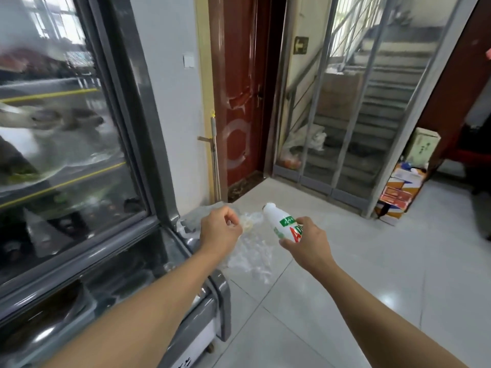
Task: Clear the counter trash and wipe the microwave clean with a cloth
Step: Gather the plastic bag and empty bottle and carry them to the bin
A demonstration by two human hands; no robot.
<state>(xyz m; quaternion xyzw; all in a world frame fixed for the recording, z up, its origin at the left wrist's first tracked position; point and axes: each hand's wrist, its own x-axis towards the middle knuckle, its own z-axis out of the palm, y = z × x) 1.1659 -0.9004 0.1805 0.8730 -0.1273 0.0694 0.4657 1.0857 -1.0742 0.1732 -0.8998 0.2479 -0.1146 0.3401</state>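
My right hand (308, 241) grips a white plastic drink bottle (279, 220) with a green and red label, tilted with its neck pointing up and left. My left hand (220, 229) pinches the top of a crumpled clear plastic bag (252, 257) that hangs down between both hands. A trash bin lined with a clear bag (196, 217) sits just beyond my left hand, beside the fridge corner. No microwave or cloth is in view.
A glass-door display fridge (79, 155) fills the left side. A mop handle (215, 155) leans by the red door (239, 102). Cardboard boxes (401, 192) stand at the right, near the stairwell partition. Pale floor tiles (345, 288) lie below.
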